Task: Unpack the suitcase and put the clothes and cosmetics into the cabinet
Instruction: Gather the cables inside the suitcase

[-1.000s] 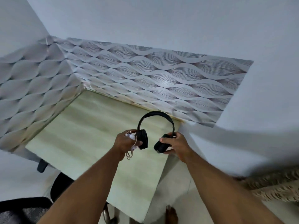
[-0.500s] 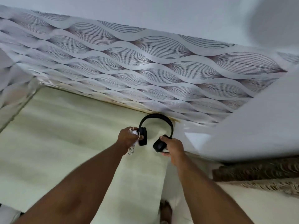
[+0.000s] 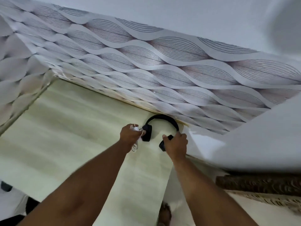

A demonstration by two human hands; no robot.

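- Left hand [image 3: 130, 136] — fingers curled in a grip, forearm reaching up from 7 o'clock.
- Right hand [image 3: 176, 144] — fingers and thumb wrapped in a grip, at 3 o'clock of the left, forearm from 5 o'clock.

We seem to be in a home, likely a bedroom or study corner. A pale wood-grain desk [image 3: 68, 141] sits pushed into a corner; behind it and to its left runs wave-patterned wallpaper [image 3: 146, 62]. Right of the desk lies patterned bedding [image 3: 260, 185], below its near edge a bare foot [image 3: 165, 214].
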